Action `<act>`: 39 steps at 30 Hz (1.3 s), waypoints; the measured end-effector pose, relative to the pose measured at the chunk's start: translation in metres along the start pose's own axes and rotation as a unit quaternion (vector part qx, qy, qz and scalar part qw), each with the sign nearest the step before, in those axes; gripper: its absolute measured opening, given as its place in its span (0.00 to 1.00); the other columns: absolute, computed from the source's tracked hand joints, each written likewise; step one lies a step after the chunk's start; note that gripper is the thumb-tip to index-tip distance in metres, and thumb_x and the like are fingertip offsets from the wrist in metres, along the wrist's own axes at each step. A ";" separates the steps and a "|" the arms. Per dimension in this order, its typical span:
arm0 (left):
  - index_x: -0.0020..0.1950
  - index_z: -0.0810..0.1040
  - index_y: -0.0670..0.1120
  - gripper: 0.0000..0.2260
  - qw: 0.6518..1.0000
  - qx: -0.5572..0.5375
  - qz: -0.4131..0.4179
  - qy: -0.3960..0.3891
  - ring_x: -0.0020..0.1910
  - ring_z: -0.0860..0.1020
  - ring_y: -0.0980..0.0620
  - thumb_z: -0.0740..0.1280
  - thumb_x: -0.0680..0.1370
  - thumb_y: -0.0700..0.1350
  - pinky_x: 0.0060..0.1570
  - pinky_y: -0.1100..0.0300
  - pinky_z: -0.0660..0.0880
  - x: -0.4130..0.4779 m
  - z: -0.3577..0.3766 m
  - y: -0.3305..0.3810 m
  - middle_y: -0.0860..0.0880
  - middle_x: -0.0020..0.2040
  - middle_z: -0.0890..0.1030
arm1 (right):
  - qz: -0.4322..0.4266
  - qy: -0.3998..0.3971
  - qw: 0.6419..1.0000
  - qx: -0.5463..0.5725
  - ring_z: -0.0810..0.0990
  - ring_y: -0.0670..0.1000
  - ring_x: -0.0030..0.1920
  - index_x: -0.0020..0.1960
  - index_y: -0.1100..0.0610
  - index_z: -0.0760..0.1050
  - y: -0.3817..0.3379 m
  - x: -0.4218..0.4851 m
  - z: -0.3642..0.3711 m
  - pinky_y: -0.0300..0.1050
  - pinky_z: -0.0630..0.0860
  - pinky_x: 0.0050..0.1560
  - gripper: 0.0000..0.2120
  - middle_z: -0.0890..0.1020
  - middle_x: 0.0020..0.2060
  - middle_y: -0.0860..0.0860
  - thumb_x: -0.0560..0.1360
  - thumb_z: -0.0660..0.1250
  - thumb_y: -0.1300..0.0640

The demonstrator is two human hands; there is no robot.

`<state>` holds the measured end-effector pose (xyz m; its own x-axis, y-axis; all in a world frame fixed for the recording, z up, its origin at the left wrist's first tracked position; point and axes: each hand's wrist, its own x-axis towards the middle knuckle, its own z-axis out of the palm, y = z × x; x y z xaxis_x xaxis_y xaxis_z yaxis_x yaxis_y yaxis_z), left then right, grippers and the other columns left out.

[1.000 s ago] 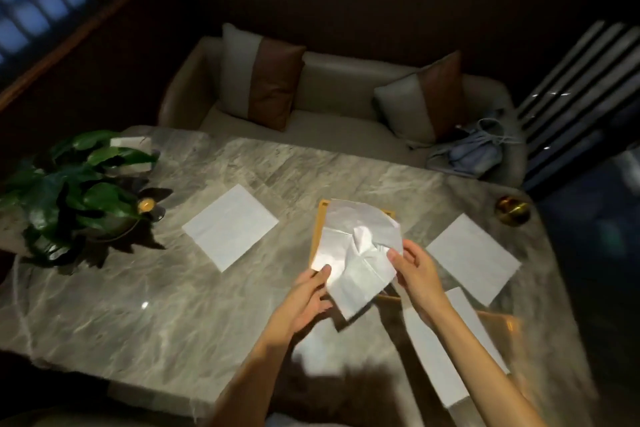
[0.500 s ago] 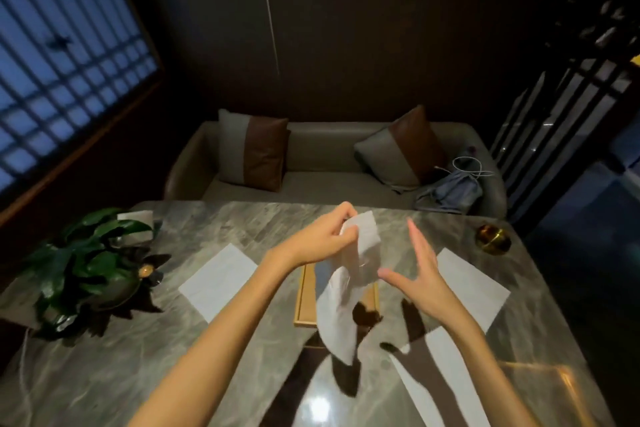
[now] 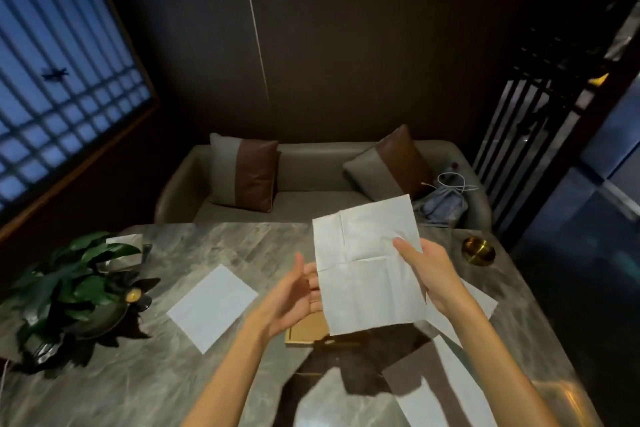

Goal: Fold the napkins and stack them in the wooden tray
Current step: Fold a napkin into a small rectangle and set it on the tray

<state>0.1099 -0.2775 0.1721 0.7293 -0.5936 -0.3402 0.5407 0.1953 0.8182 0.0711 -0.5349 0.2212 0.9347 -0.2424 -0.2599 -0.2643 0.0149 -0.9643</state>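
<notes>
The wooden tray [image 3: 304,334] lies on the bench [image 3: 138,374], mostly hidden; its contents cannot be told. An unfolded napkin [image 3: 367,267] is held in the air above it, nearly upright, long axis vertical. The right hand [image 3: 429,270] pinches its right edge; the left hand [image 3: 294,295] is open with its fingers behind the left edge.

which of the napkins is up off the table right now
The unfolded, creased napkin held up over the wooden tray, right hand gripping its right edge, left hand at its left edge. The others, like the left napkin, lie flat.
</notes>
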 end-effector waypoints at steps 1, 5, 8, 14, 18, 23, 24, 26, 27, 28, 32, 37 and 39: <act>0.66 0.78 0.39 0.39 0.999 0.028 0.005 0.021 0.60 0.80 0.40 0.74 0.68 0.68 0.61 0.47 0.78 0.000 0.005 -0.003 0.39 0.60 0.82 | 0.011 0.003 1.000 -0.009 0.88 0.46 0.43 0.55 0.46 0.79 0.005 0.000 -0.003 0.41 0.82 0.35 0.12 0.88 0.45 0.43 0.76 0.69 0.42; 0.68 0.78 0.43 0.17 0.985 0.129 0.071 0.090 0.60 0.83 0.42 0.69 0.81 0.48 0.59 0.48 0.81 0.005 0.020 0.000 0.44 0.60 0.85 | 0.025 -0.021 0.999 -0.038 0.88 0.49 0.45 0.54 0.47 0.83 0.020 -0.002 -0.016 0.42 0.82 0.43 0.10 0.88 0.47 0.46 0.78 0.67 0.44; 0.63 0.81 0.48 0.10 0.972 0.172 0.090 0.129 0.55 0.86 0.44 0.66 0.83 0.46 0.54 0.50 0.82 0.004 0.022 0.010 0.47 0.56 0.87 | 0.010 -0.077 0.996 -0.053 0.87 0.48 0.49 0.53 0.41 0.84 0.023 -0.008 -0.022 0.39 0.82 0.42 0.06 0.88 0.50 0.46 0.78 0.69 0.49; 0.54 0.84 0.57 0.06 0.943 0.255 0.113 0.181 0.50 0.86 0.41 0.68 0.80 0.49 0.49 0.48 0.83 0.002 0.013 0.018 0.48 0.51 0.88 | -0.001 -0.057 0.998 0.005 0.88 0.48 0.49 0.55 0.46 0.83 0.020 -0.007 -0.022 0.38 0.82 0.39 0.10 0.88 0.51 0.46 0.78 0.69 0.58; 0.57 0.85 0.58 0.10 0.949 0.256 0.117 0.141 0.54 0.86 0.50 0.68 0.81 0.45 0.51 0.55 0.84 -0.006 0.007 0.027 0.51 0.53 0.88 | -0.008 -0.038 0.999 0.011 0.88 0.52 0.50 0.51 0.44 0.85 0.021 -0.002 -0.022 0.53 0.86 0.48 0.11 0.88 0.49 0.47 0.77 0.70 0.60; 0.55 0.88 0.52 0.14 0.945 0.229 0.184 0.141 0.54 0.86 0.52 0.68 0.81 0.36 0.47 0.63 0.82 -0.012 0.005 0.036 0.52 0.54 0.88 | -0.069 0.019 0.997 -0.010 0.85 0.54 0.52 0.48 0.44 0.85 0.017 0.004 -0.017 0.53 0.82 0.55 0.22 0.88 0.48 0.48 0.77 0.65 0.70; 0.53 0.89 0.51 0.14 0.943 0.231 0.192 0.146 0.53 0.87 0.51 0.68 0.80 0.35 0.47 0.61 0.83 -0.011 0.005 0.037 0.51 0.53 0.88 | -0.084 0.024 0.996 -0.023 0.85 0.54 0.51 0.46 0.46 0.85 0.016 0.006 -0.015 0.52 0.81 0.53 0.22 0.87 0.46 0.48 0.77 0.64 0.72; 0.47 0.90 0.50 0.16 0.931 0.252 0.202 0.170 0.50 0.86 0.50 0.67 0.79 0.31 0.49 0.53 0.84 -0.008 0.005 0.039 0.52 0.48 0.89 | -0.110 0.028 0.992 -0.064 0.83 0.51 0.45 0.38 0.50 0.85 0.014 0.007 -0.014 0.48 0.80 0.47 0.23 0.86 0.38 0.45 0.76 0.63 0.75; 0.42 0.89 0.51 0.19 0.921 0.274 0.207 0.185 0.49 0.85 0.53 0.65 0.79 0.30 0.50 0.52 0.82 -0.007 0.003 0.039 0.54 0.46 0.88 | -0.115 0.032 0.989 -0.081 0.82 0.48 0.43 0.33 0.50 0.85 0.013 0.006 -0.013 0.44 0.79 0.44 0.26 0.85 0.35 0.43 0.76 0.62 0.75; 0.39 0.88 0.53 0.22 0.911 0.297 0.209 0.196 0.49 0.83 0.56 0.63 0.80 0.31 0.50 0.53 0.82 -0.006 0.002 0.039 0.56 0.46 0.87 | -0.119 0.034 0.988 -0.089 0.82 0.45 0.43 0.30 0.50 0.84 0.011 0.005 -0.013 0.39 0.78 0.41 0.28 0.85 0.35 0.40 0.76 0.60 0.75; 0.38 0.86 0.53 0.19 0.900 0.313 0.225 0.205 0.51 0.82 0.60 0.64 0.81 0.34 0.46 0.61 0.80 -0.002 -0.001 0.038 0.59 0.46 0.84 | -0.132 0.006 0.988 -0.075 0.83 0.52 0.48 0.39 0.55 0.85 0.007 0.002 -0.014 0.49 0.83 0.40 0.16 0.84 0.43 0.43 0.78 0.65 0.68; 0.44 0.86 0.50 0.13 0.908 0.259 0.253 0.209 0.52 0.84 0.59 0.67 0.80 0.36 0.42 0.64 0.82 0.002 -0.007 0.038 0.57 0.48 0.85 | -0.129 0.001 0.991 -0.027 0.82 0.55 0.51 0.45 0.56 0.83 0.006 0.002 -0.018 0.51 0.84 0.40 0.09 0.83 0.48 0.44 0.78 0.67 0.66; 0.46 0.86 0.52 0.11 0.906 0.257 0.255 0.220 0.52 0.84 0.58 0.68 0.80 0.38 0.42 0.65 0.82 0.004 -0.009 0.038 0.57 0.49 0.85 | -0.136 -0.007 0.989 -0.049 0.82 0.51 0.50 0.46 0.53 0.83 0.006 0.002 -0.018 0.37 0.80 0.36 0.10 0.83 0.45 0.38 0.78 0.67 0.65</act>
<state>0.1367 -0.2653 0.1977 0.9869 -0.1377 0.0843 -0.0983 -0.0986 0.9903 0.0674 -0.5525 0.2159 0.9775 -0.2109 0.0070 -0.0238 -0.1434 -0.9894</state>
